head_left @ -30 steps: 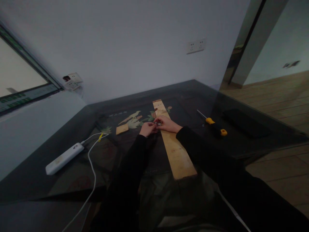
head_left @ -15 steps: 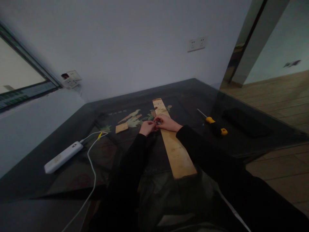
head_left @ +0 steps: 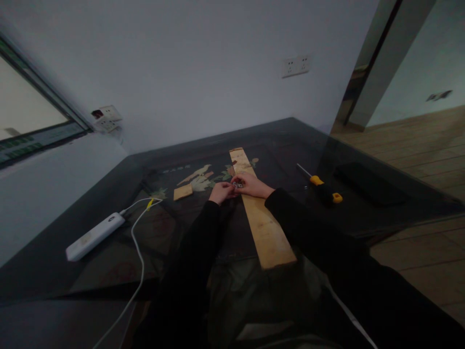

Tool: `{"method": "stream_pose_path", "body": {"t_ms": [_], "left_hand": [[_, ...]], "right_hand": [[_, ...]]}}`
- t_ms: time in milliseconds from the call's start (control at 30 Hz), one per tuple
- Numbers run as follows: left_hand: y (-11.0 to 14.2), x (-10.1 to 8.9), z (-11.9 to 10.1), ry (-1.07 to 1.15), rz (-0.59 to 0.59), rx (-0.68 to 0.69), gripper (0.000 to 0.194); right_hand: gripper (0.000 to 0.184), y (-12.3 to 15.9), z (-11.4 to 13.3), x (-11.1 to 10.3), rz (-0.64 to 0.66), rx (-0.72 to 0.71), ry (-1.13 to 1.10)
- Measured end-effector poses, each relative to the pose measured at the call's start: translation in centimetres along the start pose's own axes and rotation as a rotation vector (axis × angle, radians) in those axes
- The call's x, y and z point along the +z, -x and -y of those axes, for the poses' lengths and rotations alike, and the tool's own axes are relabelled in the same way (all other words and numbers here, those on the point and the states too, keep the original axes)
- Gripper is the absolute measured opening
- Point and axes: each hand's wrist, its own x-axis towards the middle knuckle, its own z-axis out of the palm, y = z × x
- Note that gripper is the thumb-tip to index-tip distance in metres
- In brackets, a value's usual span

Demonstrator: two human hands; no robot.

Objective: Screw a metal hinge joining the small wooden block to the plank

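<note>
A long light wooden plank (head_left: pixel 263 228) lies lengthwise on the dark glass-topped table (head_left: pixel 109 203). My left hand (head_left: pixel 221 192) and my right hand (head_left: pixel 252 185) meet over the plank's far half. Both are closed in a pinch around a small metal part (head_left: pixel 239 184) held between their fingertips; it is too small to name. Black sleeves cover both arms.
A yellow-and-black screwdriver (head_left: pixel 321 186) lies to the right of the plank. A small wood offcut (head_left: pixel 183 192) sits left of my hands. A white power strip (head_left: pixel 94 236) with white cables lies at the left. A dark flat object (head_left: pixel 370 183) rests at the far right.
Hands stay together over the plank, fingers shifting slightly on the small part. The view has drifted a little.
</note>
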Motion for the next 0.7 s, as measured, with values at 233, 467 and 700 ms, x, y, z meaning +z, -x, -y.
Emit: {"method": "stream_pose_path", "body": {"t_ms": [233, 467, 700], "left_hand": [[0.08, -0.09, 0.05, 0.017, 0.016, 0.004, 0.012], [0.10, -0.01, -0.03, -0.007, 0.025, -0.001, 0.015], [-0.23, -0.12, 0.28, 0.010, 0.018, 0.000, 0.015]], "right_hand": [[0.027, -0.07, -0.11, 0.06, 0.039, -0.020, 0.061], [0.028, -0.17, -0.30, 0.22, 0.050, -0.029, 0.083], [0.030, -0.11, -0.42, 0.29, 0.045, -0.012, 0.067]]}}
